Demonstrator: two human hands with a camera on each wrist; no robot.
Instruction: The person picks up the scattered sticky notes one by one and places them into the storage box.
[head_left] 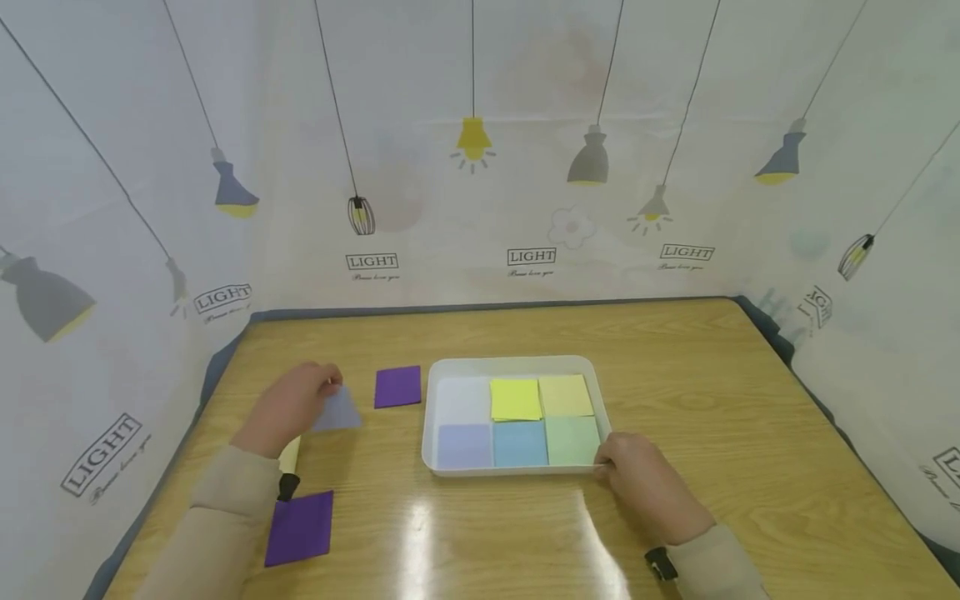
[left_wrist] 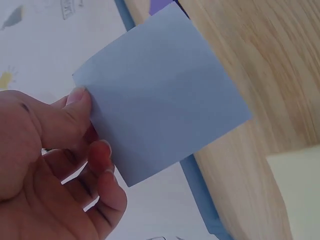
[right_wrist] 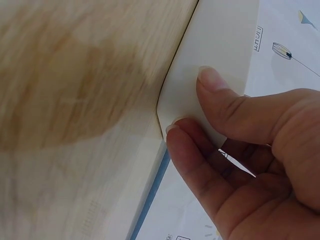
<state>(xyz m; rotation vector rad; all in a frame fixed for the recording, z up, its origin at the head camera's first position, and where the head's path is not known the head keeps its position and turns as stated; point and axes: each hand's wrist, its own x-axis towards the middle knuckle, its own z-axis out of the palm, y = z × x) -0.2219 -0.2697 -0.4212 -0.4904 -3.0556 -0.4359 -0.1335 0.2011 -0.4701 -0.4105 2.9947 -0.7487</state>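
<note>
My left hand [head_left: 294,406] pinches a square pale blue-lavender paper note [head_left: 339,412] by one edge, above the left part of the table. The left wrist view shows the note [left_wrist: 160,95] tilted, with the thumb on its near face. At the tray's front right corner, my right hand [head_left: 645,479] grips the white tray [head_left: 510,362], thumb pressed on the outer wall [right_wrist: 207,45] and fingers curled at the corner. Inside the tray lie yellow notes [head_left: 515,399], a cream note [head_left: 566,395], a green note [head_left: 573,440], a blue note [head_left: 521,443] and a lavender note [head_left: 463,447].
A purple square [head_left: 397,387] lies left of the tray, and another purple square [head_left: 300,529] is nearer the front. Below the left wrist a pale yellow note [head_left: 290,455] shows in part. White cloth [head_left: 465,283] printed with lamps surrounds the wooden table [head_left: 675,358].
</note>
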